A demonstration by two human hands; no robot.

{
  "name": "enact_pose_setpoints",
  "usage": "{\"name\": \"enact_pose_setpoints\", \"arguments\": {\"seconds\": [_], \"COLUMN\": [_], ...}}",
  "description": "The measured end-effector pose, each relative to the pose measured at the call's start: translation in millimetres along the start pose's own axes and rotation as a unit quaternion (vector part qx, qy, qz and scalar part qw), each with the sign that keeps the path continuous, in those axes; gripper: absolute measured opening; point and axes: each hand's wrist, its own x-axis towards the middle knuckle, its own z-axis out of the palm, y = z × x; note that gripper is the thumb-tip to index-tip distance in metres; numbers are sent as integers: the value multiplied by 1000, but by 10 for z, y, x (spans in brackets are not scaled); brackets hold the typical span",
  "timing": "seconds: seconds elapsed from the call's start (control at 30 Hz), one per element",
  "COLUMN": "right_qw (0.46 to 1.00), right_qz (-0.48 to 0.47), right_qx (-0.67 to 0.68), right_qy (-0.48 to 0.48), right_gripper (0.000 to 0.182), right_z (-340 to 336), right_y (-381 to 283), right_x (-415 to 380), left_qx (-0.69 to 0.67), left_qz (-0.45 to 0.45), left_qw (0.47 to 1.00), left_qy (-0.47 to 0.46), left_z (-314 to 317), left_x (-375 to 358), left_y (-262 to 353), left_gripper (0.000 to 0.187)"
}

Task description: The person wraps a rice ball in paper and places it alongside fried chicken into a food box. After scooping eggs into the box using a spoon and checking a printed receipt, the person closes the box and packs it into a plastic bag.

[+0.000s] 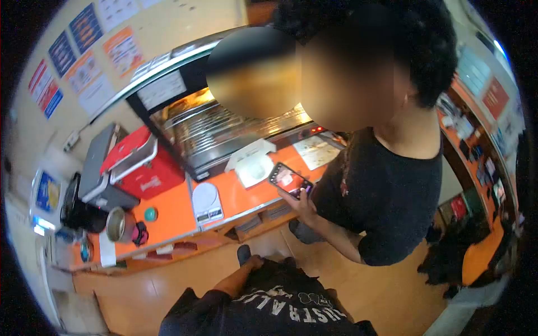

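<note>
My left hand (255, 262) rests low in front of my body, at the hem of my black printed T-shirt (297, 305). Its fingers are too small and dark to make out, and I see nothing held in it. My right hand is out of view. Facing the orange counter (246, 199), another person in a black top (386, 196) stands close on my right and holds a smartphone (290, 179) with a lit screen. Beyond the phone an open white carton (252, 162) stands on the counter.
A white kitchen scale (207, 201), red cooler box (148, 162), grey bin-like container (106, 168), small green lid (150, 214) and metal pot (117, 224) stand along the counter. Behind it is a lit glass display warmer (224, 129). Shelves (476, 140) line the right side.
</note>
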Motion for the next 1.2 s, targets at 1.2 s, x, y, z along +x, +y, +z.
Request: {"name": "enact_pose_setpoints", "arguments": {"seconds": [1.2], "right_qw": [969], "right_qz": [-131], "right_qx": [-107], "right_qy": [-180], "right_gripper": [20], "right_z": [-499], "right_y": [-543], "right_x": [887], "left_qx": [-132], "left_qz": [-86], "left_qw": [955], "left_qy": [252], "left_z": [240], "left_x": [-548], "left_y": [-552], "left_gripper": [22]}}
